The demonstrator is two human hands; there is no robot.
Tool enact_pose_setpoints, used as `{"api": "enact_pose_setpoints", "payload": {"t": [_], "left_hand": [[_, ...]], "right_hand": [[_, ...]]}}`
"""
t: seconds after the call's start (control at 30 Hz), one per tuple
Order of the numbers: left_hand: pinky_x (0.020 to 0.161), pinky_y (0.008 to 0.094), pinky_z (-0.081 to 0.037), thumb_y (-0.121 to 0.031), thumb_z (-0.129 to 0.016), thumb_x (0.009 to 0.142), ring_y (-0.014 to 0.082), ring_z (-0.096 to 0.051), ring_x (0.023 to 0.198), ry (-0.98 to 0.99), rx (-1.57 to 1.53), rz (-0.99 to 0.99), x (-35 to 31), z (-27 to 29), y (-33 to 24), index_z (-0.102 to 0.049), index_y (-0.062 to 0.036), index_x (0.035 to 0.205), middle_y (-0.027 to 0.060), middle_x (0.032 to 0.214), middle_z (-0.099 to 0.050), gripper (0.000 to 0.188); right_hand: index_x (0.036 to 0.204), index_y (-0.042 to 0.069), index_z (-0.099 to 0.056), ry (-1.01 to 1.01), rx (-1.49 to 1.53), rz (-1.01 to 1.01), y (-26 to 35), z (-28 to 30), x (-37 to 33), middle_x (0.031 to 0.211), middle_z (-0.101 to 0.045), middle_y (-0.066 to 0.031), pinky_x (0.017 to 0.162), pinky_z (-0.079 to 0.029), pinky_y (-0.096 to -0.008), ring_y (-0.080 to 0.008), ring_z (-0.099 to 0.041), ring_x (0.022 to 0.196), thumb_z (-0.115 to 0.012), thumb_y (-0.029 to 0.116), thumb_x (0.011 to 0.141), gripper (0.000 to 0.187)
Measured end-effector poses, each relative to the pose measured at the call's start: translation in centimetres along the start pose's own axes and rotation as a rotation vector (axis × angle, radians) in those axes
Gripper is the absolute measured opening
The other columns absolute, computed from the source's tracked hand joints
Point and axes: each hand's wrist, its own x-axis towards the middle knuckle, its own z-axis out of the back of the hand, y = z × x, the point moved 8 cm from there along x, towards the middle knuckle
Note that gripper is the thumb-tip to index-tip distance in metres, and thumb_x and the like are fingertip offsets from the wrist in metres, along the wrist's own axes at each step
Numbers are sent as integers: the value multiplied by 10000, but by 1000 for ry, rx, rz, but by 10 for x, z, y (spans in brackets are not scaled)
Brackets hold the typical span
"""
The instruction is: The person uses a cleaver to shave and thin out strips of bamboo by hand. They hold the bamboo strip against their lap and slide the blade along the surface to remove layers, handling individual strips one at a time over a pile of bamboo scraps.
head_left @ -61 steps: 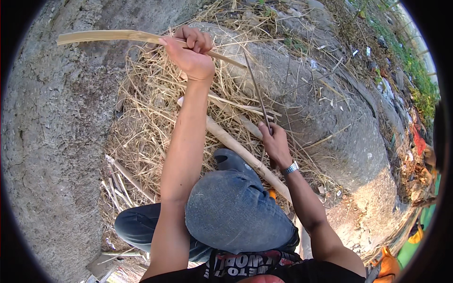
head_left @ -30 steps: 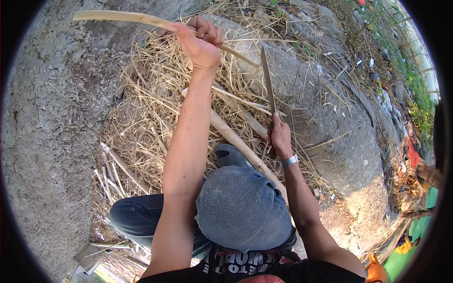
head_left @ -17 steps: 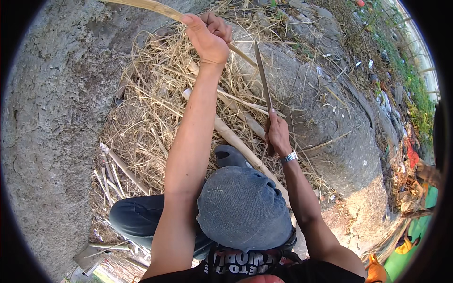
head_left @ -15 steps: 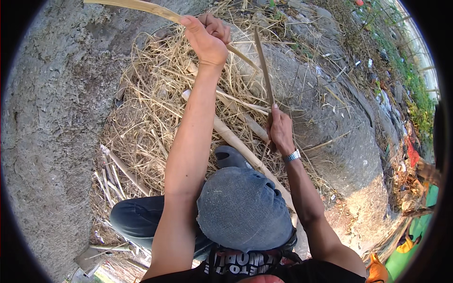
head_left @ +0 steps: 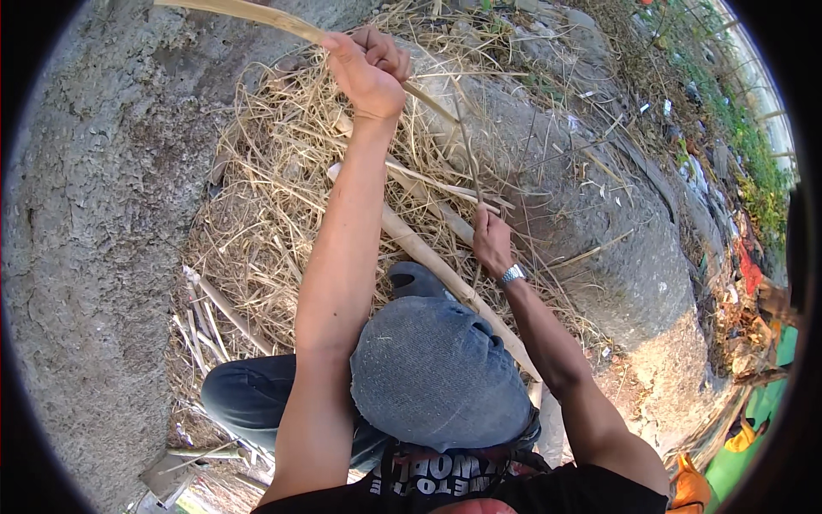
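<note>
My left hand (head_left: pixel 370 75) is closed around a long, pale bamboo strip (head_left: pixel 248 14). One end of the strip runs out to the upper left, and the shorter end slopes down to the right past my fingers. Lower and to the right, my right hand (head_left: pixel 493 243) grips a long-bladed knife (head_left: pixel 468 147). Its blade points up and is seen nearly edge-on as a thin line. The upper blade crosses by the strip's short end; I cannot tell whether they touch. My fingers hide the knife's handle.
Thin bamboo shavings (head_left: pixel 265 188) cover the ground beneath my arms. A bamboo pole (head_left: pixel 419 250) lies slanting past my shoe (head_left: pixel 417 281). A grey rock (head_left: pixel 616 248) is on the right, and rough grey concrete (head_left: pixel 94 231) on the left. My denim-covered knee (head_left: pixel 441 373) rises between my arms.
My right hand has shifted left and slightly down. The knife has turned, so its broad blade now looks thin. My left hand has moved slightly left with the bamboo strip.
</note>
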Motion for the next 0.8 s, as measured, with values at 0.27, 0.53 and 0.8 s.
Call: {"api": "enact_pose_setpoints", "payload": {"t": [0.27,0.53,0.8], "left_hand": [[516,331,-111,-968,-303,822,123,-103,522,-1,15,6,7,9,-12,-189,-165,656,-38,564,-153,828],[501,322,-97,-970,-283,823,117,-81,514,-32,11,-6,-3,11,-4,-191,-177,649,-50,553,-144,816],[510,336,-107,-963,-301,829,128,-96,527,-59,40,-28,1,7,-6,-191,-164,647,-32,560,-146,827]], "right_hand": [[704,51,-543,19,640,136,145,64,-20,582,-540,-29,497,-413,-345,-148,-501,483,-352,500,1111,635],[807,-23,-601,69,26,86,26,-1,11,693,-627,-165,644,-461,-478,-299,-571,619,-398,533,1078,651],[700,25,-565,118,373,26,89,52,-23,575,-553,-48,540,-441,-359,-161,-532,530,-383,508,1103,655]]}}
